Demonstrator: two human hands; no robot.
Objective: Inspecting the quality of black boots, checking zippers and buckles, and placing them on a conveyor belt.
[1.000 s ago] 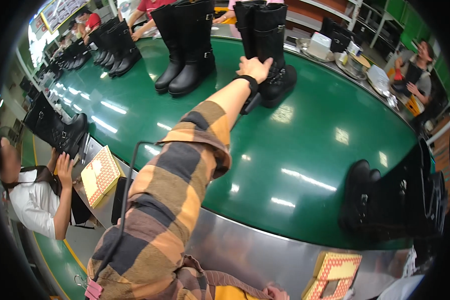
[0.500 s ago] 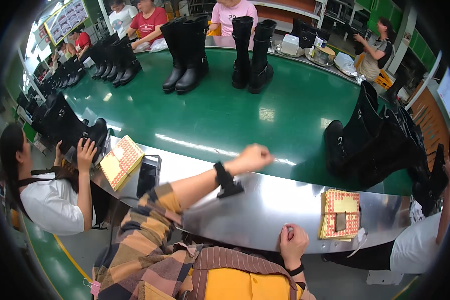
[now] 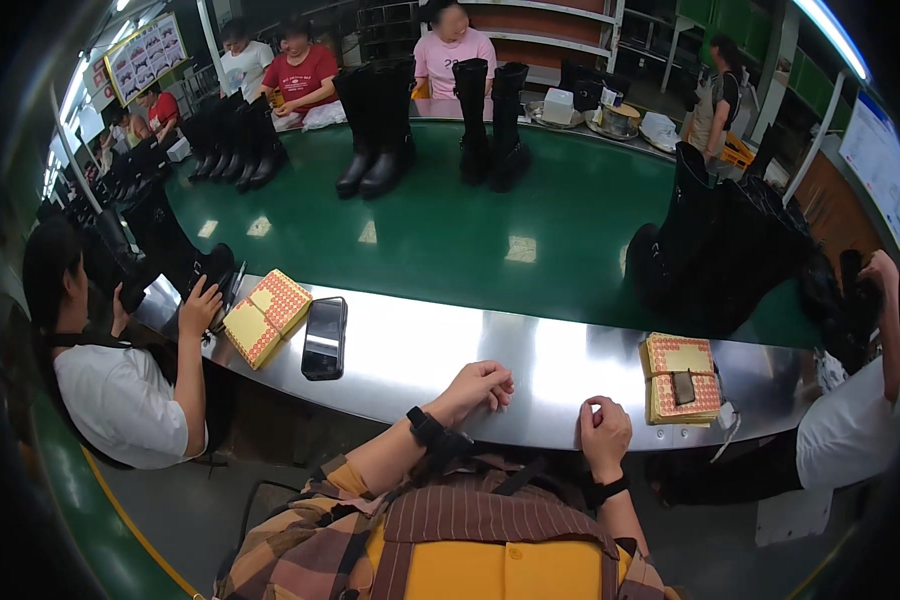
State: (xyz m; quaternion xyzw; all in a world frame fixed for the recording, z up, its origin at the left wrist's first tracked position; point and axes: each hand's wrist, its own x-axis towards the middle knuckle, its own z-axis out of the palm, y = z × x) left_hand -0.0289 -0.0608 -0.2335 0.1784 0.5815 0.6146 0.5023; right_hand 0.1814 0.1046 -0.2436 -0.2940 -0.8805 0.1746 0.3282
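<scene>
My left hand (image 3: 478, 388) hovers over the near edge of the bare metal rim, its fingers loosely curled, with nothing showing in it. Close to its right, my right hand (image 3: 605, 435) rests at the same edge, also with curled fingers and no thing visible between them. A black band sits on each wrist. Right of my right hand lies a bundle of yellow cards with red dots (image 3: 682, 378), with a small dark piece on top. A black phone (image 3: 324, 338) lies on the metal to the left, beside a second strapped card bundle (image 3: 268, 318).
A green conveyor belt (image 3: 410, 240) runs beyond the metal rim (image 3: 400, 350). Black boots (image 3: 375, 135) stand along its far side, with more heaped black boots (image 3: 715, 250) at right. A co-worker (image 3: 120, 390) handles a boot at left; another person's arm (image 3: 885, 310) reaches in at right.
My left hand has drawn back from over the belt to the near metal edge. The right hand stays near the edge. My view has tilted up a little.
</scene>
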